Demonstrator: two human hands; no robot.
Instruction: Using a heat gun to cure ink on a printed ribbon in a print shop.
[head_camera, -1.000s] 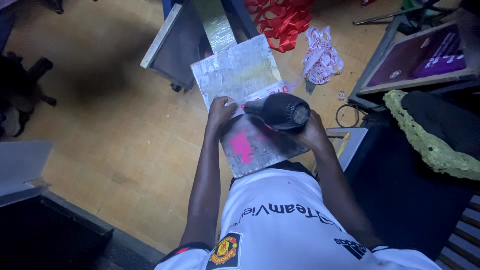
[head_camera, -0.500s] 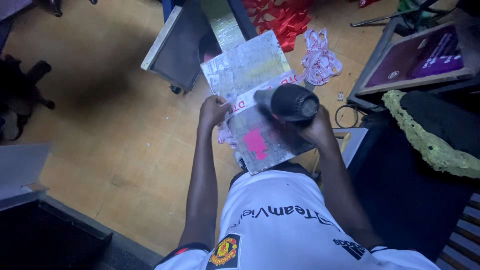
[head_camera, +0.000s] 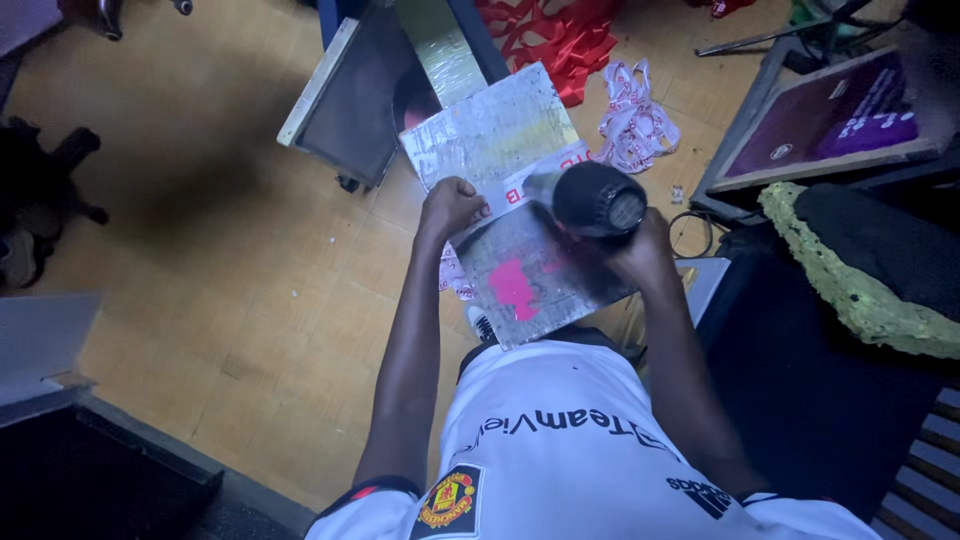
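Since a half-second ago the flat grey board with a pink patch has tilted a little and the black round-bodied hair dryer has drifted right. We see the board between both hands, long axis running up-left, away from us. Our left hand is closed on its upper-left edge. Our right hand grips the dryer's handle, its body over the board's upper-right corner; which way the nozzle points we cannot tell.
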